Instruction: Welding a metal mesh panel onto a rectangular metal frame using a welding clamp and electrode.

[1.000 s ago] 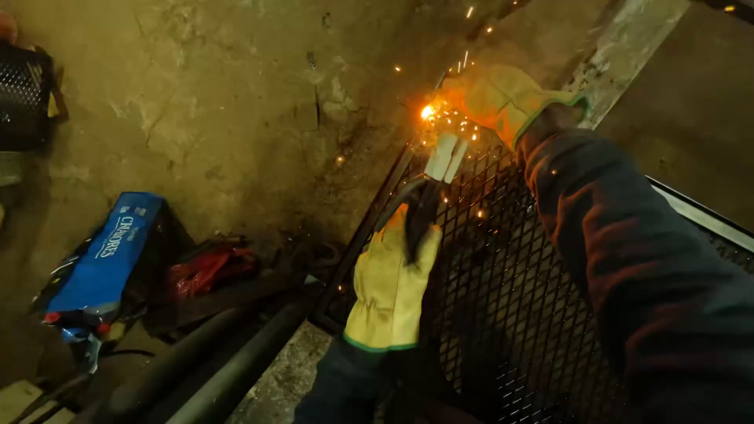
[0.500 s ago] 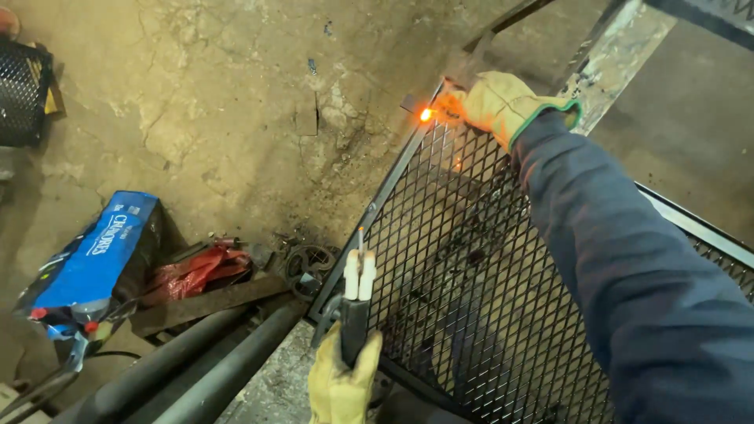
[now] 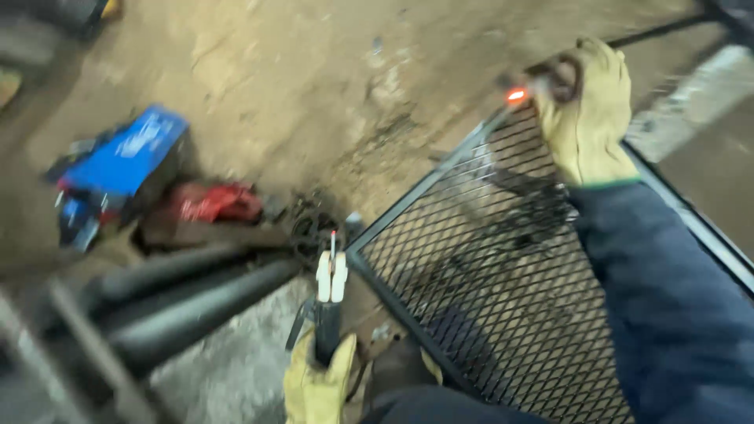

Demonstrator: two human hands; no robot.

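Observation:
My left hand (image 3: 318, 383), in a yellow glove, grips a black welding electrode holder (image 3: 328, 302) with pale jaws and a short rod stub, held upright at the near corner of a black metal mesh panel (image 3: 503, 290). My right hand (image 3: 585, 118), also gloved, is closed on the panel's far corner, where a small spot (image 3: 516, 96) glows orange on the frame. The blue sleeve of my right arm (image 3: 667, 306) lies across the mesh.
A blue box-shaped machine (image 3: 129, 161) and a red object (image 3: 212, 202) lie on the dirt floor at left. Dark steel pipes (image 3: 188, 306) run along the lower left. Coiled cable (image 3: 314, 228) sits near the panel's corner.
Sparks at the far corner have stopped; only a glowing spot stays. My left hand drew the electrode holder back from that corner to the near edge. The view has tilted.

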